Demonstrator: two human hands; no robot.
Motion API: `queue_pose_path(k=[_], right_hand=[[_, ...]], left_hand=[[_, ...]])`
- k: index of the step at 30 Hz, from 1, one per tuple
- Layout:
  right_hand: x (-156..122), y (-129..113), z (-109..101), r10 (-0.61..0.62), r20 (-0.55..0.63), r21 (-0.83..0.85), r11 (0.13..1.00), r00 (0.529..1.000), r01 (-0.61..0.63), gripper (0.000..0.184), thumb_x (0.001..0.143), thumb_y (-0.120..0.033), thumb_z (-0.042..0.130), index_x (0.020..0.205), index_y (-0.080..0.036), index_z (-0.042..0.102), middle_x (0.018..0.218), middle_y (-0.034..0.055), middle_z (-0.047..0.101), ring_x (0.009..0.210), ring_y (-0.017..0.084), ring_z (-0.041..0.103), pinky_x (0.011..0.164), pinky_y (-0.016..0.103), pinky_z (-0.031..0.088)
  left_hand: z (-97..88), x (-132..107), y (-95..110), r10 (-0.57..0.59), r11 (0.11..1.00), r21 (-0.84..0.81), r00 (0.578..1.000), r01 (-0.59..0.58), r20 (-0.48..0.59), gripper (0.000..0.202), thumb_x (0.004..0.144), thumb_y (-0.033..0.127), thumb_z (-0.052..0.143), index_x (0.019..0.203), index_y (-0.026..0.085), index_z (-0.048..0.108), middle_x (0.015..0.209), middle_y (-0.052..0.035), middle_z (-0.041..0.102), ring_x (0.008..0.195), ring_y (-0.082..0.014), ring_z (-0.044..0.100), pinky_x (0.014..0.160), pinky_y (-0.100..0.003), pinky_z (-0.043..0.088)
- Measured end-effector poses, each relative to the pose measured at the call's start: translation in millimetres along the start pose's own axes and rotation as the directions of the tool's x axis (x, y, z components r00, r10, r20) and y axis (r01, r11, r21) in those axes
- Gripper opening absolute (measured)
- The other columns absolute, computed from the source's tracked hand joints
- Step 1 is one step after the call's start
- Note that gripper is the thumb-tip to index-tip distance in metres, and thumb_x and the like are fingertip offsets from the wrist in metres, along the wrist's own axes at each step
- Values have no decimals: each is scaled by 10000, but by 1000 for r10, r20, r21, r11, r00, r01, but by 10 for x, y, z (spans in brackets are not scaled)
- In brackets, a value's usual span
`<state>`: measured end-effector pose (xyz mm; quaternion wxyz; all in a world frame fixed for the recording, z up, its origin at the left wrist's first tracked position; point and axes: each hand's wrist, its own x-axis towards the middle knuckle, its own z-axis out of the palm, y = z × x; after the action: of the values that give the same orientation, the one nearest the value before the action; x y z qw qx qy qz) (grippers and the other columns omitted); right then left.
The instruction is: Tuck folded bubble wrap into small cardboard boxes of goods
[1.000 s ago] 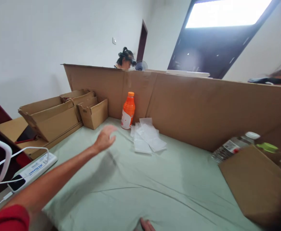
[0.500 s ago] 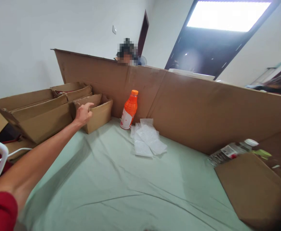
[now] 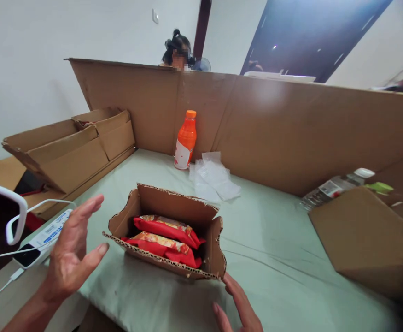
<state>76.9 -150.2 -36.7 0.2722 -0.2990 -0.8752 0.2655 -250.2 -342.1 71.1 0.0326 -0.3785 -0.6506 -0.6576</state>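
A small open cardboard box [image 3: 142,203] stands on the pale green cloth [image 3: 277,258] near the front edge. Inside lie two red snack packets [image 3: 166,237], one over the other. My left hand [image 3: 72,251] is open just left of the box, fingers spread, a small gap between them and the cardboard. My right hand [image 3: 237,309] is open at the box's front right corner, fingertips almost touching it; only its fingers show. Neither hand holds anything.
An orange drink bottle [image 3: 185,139] and clear plastic bags [image 3: 213,177] sit by the tall cardboard wall [image 3: 291,129]. Larger open cartons [image 3: 66,147] stand left, a power strip [image 3: 44,240] below them. A lying water bottle [image 3: 335,186] and a cardboard sheet [image 3: 367,235] are right. A person sits behind the wall.
The small box came from the carton row at the back left to the front of the cloth. My left hand let go of it, and my right hand came up beside it.
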Motion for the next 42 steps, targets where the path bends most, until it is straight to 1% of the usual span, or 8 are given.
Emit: queue_pose_path(k=[2, 7, 18, 23, 28, 35, 38, 42], right_hand=[[52, -143, 15, 21, 35, 31, 999, 999, -22, 525, 918, -368, 598, 1434, -286, 543, 1338, 72, 671, 1159, 283, 682, 957, 410, 599], [54, -323, 169, 18, 145, 70, 997, 989, -29, 645, 941, -360, 575, 1544, -255, 370, 1436, 112, 591, 1201, 287, 657, 989, 417, 579], [384, -383, 61, 98, 176, 236, 962, 979, -139, 759, 859, -341, 615, 1562, -240, 349, 1474, 135, 550, 1201, 288, 647, 908, 435, 604], [652, -167, -208, 38, 241, 259, 960, 970, -102, 436, 861, -304, 583, 1284, -250, 673, 1280, 96, 702, 1119, 266, 685, 919, 415, 584], [1246, 341, -303, 145, 47, 44, 988, 988, -147, 322, 908, -323, 498, 1120, -225, 718, 1197, 84, 738, 1030, 236, 704, 798, 366, 599], [2368, 861, -21, 121, -174, -123, 982, 977, -144, 444, 793, -155, 565, 1230, -145, 647, 1408, 175, 592, 1318, 319, 507, 1109, 519, 363], [2647, 996, 81, 135, -242, -111, 980, 961, -166, 340, 780, -125, 575, 1100, -147, 691, 1394, 185, 597, 1279, 334, 517, 1092, 537, 340], [2782, 1175, 58, 171, -368, -24, 981, 914, -193, 174, 853, -219, 532, 896, -179, 695, 1235, 145, 690, 1180, 282, 572, 1037, 487, 395]], left_hand=[[64, -182, -160, -167, 982, -90, 986, 168, 19, 842, 671, 245, 798, 1446, 320, 478, 1539, -40, 478, 1463, -354, 372, 1246, -509, 254], [333, -570, -477, -526, 816, -200, 841, 542, 129, 879, 663, 453, 824, 1424, 175, 483, 1453, -168, 548, 1426, -397, 416, 1209, -511, 310], [839, -312, -512, -533, 795, -290, 842, 532, 84, 892, 648, 467, 836, 1425, 212, 480, 1362, -112, 618, 1322, -367, 521, 1100, -430, 457], [932, -455, -641, -570, 787, -278, 822, 551, 14, 792, 686, 479, 794, 1394, 250, 523, 1270, -68, 659, 1261, -341, 556, 1067, -417, 471], [924, -521, -731, -598, 777, -234, 802, 585, 21, 771, 679, 522, 793, 1361, 262, 542, 1238, -53, 674, 1269, -357, 549, 1093, -448, 450], [990, -542, -752, -646, 750, -197, 763, 631, -15, 884, 590, 629, 825, 1345, 261, 549, 1231, -90, 699, 1243, -431, 576, 1080, -542, 481], [984, -569, -815, -668, 736, -169, 744, 655, -21, 867, 573, 636, 824, 1320, 276, 572, 1220, -76, 712, 1232, -454, 578, 1070, -595, 482], [975, -588, -878, -681, 727, -171, 730, 665, -55, 820, 547, 603, 856, 1255, 257, 627, 1137, -67, 750, 1188, -421, 623, 990, -516, 560]])
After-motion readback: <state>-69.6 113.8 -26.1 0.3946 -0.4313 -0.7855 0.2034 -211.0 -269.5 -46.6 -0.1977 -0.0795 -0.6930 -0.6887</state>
